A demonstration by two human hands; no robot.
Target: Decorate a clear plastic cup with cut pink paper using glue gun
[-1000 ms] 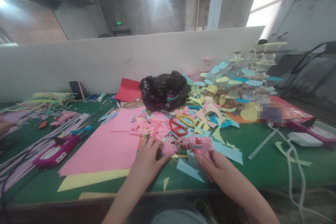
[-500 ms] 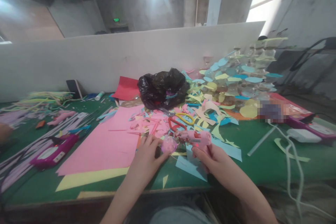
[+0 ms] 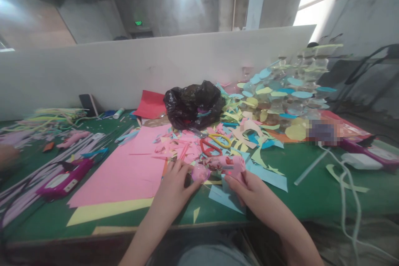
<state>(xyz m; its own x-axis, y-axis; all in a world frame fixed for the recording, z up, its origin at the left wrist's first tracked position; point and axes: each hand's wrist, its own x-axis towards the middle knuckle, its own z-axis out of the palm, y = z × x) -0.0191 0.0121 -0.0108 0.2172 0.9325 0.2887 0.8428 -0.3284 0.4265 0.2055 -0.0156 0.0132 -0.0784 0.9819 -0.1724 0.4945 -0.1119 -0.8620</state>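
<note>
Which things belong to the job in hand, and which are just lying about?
In the job: pink glue gun, in the right hand; small pinkish piece, in the left hand.
Seemingly just lying about: black plastic bag; pink paper; red sheet.

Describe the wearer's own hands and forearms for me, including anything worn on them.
The ungloved left hand and ungloved right hand show no ring, watch or bracelet. Both slender forearms are bare, with no sleeve visible. Fingernail details are too blurred to tell.
</note>
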